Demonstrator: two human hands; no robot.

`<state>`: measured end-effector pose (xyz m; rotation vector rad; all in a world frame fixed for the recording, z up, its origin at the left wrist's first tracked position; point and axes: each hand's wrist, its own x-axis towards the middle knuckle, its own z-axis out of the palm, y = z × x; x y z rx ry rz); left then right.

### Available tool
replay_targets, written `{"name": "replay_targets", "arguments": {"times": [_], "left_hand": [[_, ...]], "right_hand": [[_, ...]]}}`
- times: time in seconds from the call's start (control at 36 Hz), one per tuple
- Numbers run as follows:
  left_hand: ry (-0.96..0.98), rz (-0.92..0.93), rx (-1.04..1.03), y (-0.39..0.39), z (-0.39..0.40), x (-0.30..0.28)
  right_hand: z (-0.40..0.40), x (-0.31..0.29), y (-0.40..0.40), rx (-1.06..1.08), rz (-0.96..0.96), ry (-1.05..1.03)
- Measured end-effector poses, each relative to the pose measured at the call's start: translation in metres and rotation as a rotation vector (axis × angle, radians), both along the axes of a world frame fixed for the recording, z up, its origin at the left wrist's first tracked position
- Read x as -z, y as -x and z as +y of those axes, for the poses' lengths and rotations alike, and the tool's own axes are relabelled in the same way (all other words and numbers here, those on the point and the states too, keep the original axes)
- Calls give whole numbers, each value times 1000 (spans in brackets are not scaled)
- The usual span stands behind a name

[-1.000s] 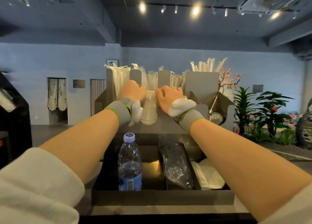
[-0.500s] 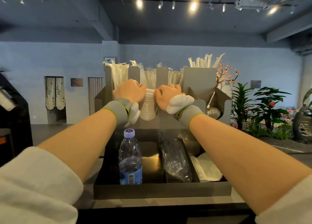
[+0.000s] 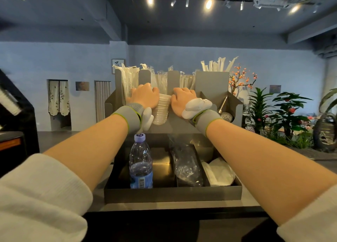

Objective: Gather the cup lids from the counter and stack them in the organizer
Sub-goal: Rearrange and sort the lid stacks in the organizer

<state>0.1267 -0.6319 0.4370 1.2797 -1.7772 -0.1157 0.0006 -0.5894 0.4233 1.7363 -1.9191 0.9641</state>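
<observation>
At the back of the grey organizer (image 3: 211,81), a stack of translucent ribbed cup lids (image 3: 160,110) is sitting upright in the middle slot, nested and tapering downward. Left hand (image 3: 145,96) and right hand (image 3: 183,100) are pressing against the stack's two sides, fingers curled together around it. Nearer, a water bottle (image 3: 140,163) is standing in the dark tray (image 3: 171,194).

One head-worn view looks forward, nearly level (wide-angle), close behind the organizer (image 3: 211,84) on the counter (image 3: 164,206).
</observation>
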Motion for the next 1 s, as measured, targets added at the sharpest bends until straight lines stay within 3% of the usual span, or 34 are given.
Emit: {"name": "replay_targets", "arguments": {"times": [0.31,0.56,0.81,1.0], "left_hand": [[10,-54,27,15,47,6],[252,109,167,33,95,58],[-51,365,346,49,141,130],[-281,526,432,56,173,172]], "right_hand": [[32,15,11,8,-56,24],[73,72,15,-89,-203,71],[118,135,8,-150,-481,-69],[138,178,9,-224,-835,14]]}}
